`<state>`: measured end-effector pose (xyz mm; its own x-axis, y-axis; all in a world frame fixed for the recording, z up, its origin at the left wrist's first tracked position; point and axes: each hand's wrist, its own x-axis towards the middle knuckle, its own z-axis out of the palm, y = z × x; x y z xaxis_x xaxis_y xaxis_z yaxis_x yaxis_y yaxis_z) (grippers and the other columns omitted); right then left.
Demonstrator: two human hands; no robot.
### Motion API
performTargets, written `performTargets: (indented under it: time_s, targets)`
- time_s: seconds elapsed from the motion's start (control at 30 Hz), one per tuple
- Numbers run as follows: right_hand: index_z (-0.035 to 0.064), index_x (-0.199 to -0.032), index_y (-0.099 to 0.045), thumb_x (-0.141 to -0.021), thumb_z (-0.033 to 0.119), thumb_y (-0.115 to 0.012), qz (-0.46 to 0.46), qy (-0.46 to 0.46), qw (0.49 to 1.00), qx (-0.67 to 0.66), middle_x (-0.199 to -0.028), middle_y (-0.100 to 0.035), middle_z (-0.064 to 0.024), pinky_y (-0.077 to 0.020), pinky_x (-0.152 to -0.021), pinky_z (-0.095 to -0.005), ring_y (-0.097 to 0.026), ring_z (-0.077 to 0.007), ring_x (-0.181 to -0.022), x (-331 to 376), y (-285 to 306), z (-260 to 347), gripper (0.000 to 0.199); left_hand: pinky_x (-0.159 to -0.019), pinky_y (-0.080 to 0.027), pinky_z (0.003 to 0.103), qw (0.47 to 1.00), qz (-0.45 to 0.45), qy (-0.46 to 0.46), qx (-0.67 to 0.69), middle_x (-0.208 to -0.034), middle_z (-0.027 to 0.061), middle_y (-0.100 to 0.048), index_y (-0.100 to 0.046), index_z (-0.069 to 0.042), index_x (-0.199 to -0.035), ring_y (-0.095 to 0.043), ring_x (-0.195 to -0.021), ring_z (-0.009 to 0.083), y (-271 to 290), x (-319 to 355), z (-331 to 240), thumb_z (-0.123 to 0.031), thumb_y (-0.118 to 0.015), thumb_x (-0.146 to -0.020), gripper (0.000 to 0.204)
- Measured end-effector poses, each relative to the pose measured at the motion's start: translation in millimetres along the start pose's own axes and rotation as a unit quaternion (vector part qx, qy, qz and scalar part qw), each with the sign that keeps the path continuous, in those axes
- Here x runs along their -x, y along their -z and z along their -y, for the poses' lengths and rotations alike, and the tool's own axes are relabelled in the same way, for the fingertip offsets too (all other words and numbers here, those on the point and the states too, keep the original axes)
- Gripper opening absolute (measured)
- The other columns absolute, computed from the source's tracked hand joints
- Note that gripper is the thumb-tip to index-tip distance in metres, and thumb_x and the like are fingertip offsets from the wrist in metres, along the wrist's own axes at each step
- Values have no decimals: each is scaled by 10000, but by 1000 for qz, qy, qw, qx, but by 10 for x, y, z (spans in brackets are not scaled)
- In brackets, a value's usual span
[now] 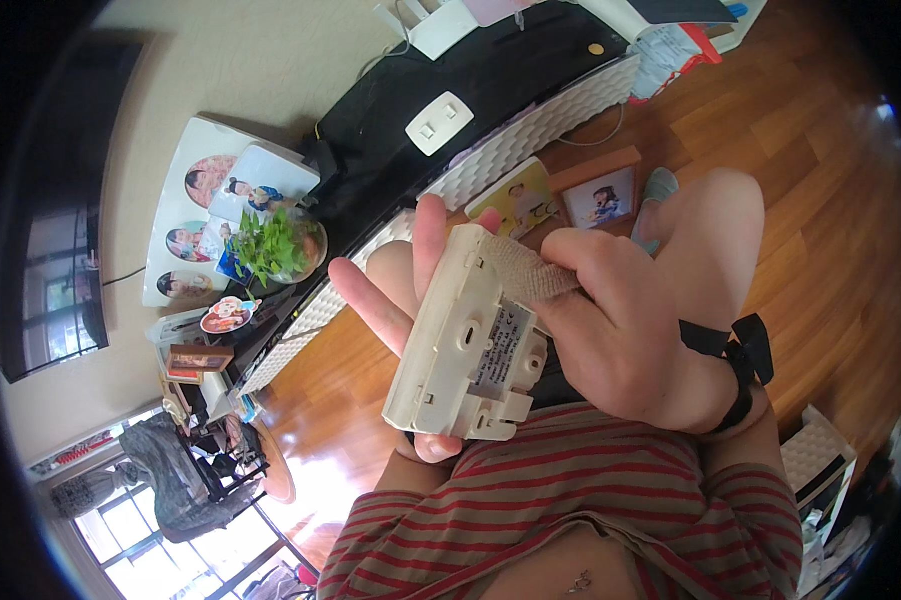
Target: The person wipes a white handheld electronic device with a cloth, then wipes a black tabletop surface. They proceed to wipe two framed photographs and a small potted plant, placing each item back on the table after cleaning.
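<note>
Plastic is what we are gripping here: a cream switch module (pixel 467 335), back side up, with a small label near its middle. We are cradling it from underneath with the left hand (pixel 405 290), whose fingers are spreading out beyond its upper edge while the thumb is poking out below its lower edge. The right hand (pixel 620 330) is clamping its right side, the bandaged forefinger (pixel 530 272) lying across its upper right corner. The module's long axis is running from upper right, by that forefinger, down to lower left, toward our striped shirt (pixel 570 510). Both hands are touching it; a white wall switch (pixel 439 123) is lying well apart on the black cloth (pixel 510 70) beyond.
</note>
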<state>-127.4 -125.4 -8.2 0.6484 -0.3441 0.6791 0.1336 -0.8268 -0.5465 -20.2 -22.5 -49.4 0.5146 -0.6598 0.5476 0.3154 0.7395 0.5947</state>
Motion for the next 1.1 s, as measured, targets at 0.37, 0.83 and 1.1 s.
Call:
performTargets:
  time_s: [0.37,0.83,1.1]
  targets:
    - [-31,-894,-606,-831,36,-586,58,-18,997,-49,-1023,-585,-182,-410,-635,-437,-553,-328,-760,58,75,-3,94,-1099,-266,586,992,-99,8,-80,-1582,269,19,139,-346,-1525,-173,-1419,501,-230,-51,-29,-512,-819,-664,1299]
    - [-15,-941,-633,-813,63,-613,-2,-8,998,-65,-1000,-578,-165,-429,-642,-413,-578,-307,-783,47,56,1,151,-1084,-307,575,996,-1,57,-62,-1596,211,-58,169,-382,-1507,-253,-1399,462,-76,-94,-97,-601,-843,-574,1394]
    - [17,-887,-645,-784,160,-619,-20,12,999,-45,-979,-563,-137,-442,-615,-394,-585,-278,-762,74,18,-27,179,-1100,-293,561,984,-59,144,-82,-1609,170,33,99,-403,-1521,-183,-1430,446,-160,-35,-176,-599,-835,-583,1338]
